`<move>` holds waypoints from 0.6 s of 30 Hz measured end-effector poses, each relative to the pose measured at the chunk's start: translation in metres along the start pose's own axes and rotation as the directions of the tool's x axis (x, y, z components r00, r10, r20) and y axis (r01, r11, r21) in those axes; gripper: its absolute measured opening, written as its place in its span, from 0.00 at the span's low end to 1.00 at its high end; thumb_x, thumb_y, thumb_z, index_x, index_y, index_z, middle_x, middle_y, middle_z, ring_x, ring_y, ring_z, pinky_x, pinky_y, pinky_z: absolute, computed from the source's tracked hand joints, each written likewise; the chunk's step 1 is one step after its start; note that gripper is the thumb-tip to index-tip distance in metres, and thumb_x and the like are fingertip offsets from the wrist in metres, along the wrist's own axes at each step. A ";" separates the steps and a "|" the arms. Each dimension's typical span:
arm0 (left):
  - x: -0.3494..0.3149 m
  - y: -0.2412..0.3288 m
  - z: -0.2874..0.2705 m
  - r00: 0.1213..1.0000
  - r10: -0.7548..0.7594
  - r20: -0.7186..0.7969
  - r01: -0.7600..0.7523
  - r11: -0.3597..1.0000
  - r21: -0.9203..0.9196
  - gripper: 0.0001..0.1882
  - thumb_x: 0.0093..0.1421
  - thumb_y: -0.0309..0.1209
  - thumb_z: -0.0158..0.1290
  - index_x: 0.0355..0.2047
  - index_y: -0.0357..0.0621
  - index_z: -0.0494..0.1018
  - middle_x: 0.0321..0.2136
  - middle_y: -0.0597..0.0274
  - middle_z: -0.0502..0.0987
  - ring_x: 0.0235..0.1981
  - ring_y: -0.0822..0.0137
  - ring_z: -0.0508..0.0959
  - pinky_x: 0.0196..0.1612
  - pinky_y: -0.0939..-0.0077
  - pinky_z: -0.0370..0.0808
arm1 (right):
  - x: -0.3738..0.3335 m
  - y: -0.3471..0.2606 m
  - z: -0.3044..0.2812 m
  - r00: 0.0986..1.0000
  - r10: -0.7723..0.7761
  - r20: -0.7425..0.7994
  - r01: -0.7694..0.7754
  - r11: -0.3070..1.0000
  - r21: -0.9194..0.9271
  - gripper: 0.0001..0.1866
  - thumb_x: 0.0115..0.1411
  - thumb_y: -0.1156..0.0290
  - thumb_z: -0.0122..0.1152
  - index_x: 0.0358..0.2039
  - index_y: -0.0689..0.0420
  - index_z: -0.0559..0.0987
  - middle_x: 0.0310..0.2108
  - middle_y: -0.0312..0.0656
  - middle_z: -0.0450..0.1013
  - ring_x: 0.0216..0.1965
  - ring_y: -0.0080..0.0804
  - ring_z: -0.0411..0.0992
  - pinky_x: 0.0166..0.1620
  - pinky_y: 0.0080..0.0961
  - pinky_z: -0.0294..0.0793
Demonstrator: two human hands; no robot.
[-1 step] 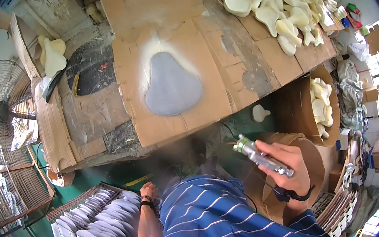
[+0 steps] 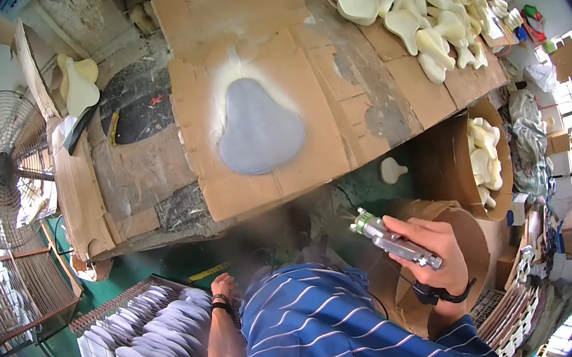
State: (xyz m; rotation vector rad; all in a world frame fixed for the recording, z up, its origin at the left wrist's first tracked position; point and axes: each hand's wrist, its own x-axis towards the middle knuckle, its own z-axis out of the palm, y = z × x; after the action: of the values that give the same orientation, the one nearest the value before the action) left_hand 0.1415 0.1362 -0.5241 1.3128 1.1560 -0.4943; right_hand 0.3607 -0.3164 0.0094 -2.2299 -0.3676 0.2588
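Note:
In my right hand point(image 2: 441, 248) is a metal spray gun point(image 2: 399, 241) with a green ring near its nozzle. My fingers are wrapped round its body, and it points up and to the left, toward the table edge. A grey saddle-shaped pad point(image 2: 260, 128) lies on a cardboard sheet point(image 2: 223, 193) on the table, its narrow end away from me. Pale overspray rings the pad. Neither hand touches it. My left hand point(image 2: 223, 286) hangs low beside my body with its fingers curled in, and nothing shows in it.
Cream foam saddle pieces point(image 2: 415, 6) are heaped at the table's far right. More lie in a round cardboard bin point(image 2: 441, 159) below. Lower left, a wire rack point(image 2: 137, 304) bears several coated pads. A large fan point(image 2: 6, 166) stands at the left. One foam piece point(image 2: 392, 170) lies on the floor.
My right hand and the spray gun have shifted very slightly to the left. The pad and my left hand stay where they were.

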 end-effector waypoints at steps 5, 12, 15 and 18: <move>0.003 0.022 0.017 0.999 -0.052 0.017 0.052 0.999 -0.017 0.23 0.62 0.33 0.57 0.57 0.42 0.72 0.39 0.57 0.83 0.39 0.61 0.84 0.38 0.57 0.80 | 0.005 0.000 0.003 0.970 0.016 -0.241 -0.025 0.999 -0.033 0.32 0.46 0.86 0.68 0.55 0.61 0.79 0.31 0.48 0.78 0.29 0.41 0.77 0.33 0.29 0.75; -0.006 0.048 0.026 0.996 -0.082 0.040 0.080 0.995 0.052 0.23 0.62 0.33 0.57 0.57 0.44 0.73 0.39 0.59 0.83 0.39 0.61 0.84 0.38 0.59 0.78 | 0.003 0.001 -0.004 0.988 -0.001 -0.155 -0.019 0.992 -0.127 0.32 0.45 0.87 0.65 0.55 0.61 0.80 0.30 0.48 0.77 0.28 0.42 0.76 0.32 0.29 0.74; -0.002 0.043 0.024 0.995 -0.094 0.031 0.092 0.994 0.060 0.23 0.62 0.33 0.57 0.57 0.45 0.73 0.39 0.59 0.83 0.39 0.60 0.84 0.38 0.60 0.78 | 0.007 -0.001 -0.007 0.975 -0.042 -0.220 0.016 0.993 -0.119 0.31 0.45 0.86 0.64 0.54 0.61 0.80 0.30 0.49 0.77 0.28 0.42 0.76 0.32 0.29 0.74; -0.004 0.045 0.026 0.996 -0.087 0.035 0.085 0.996 0.038 0.22 0.61 0.33 0.58 0.56 0.44 0.73 0.39 0.59 0.82 0.38 0.61 0.84 0.38 0.59 0.79 | 0.003 0.000 -0.012 0.965 -0.046 -0.258 0.014 0.992 -0.125 0.33 0.42 0.86 0.64 0.54 0.61 0.80 0.30 0.49 0.77 0.27 0.41 0.76 0.32 0.28 0.74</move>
State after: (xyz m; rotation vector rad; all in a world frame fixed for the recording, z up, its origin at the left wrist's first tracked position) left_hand 0.1868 0.1230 -0.5031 1.2841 1.1812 -0.6026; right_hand 0.3674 -0.3241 0.0168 -2.3402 -0.2799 -0.0770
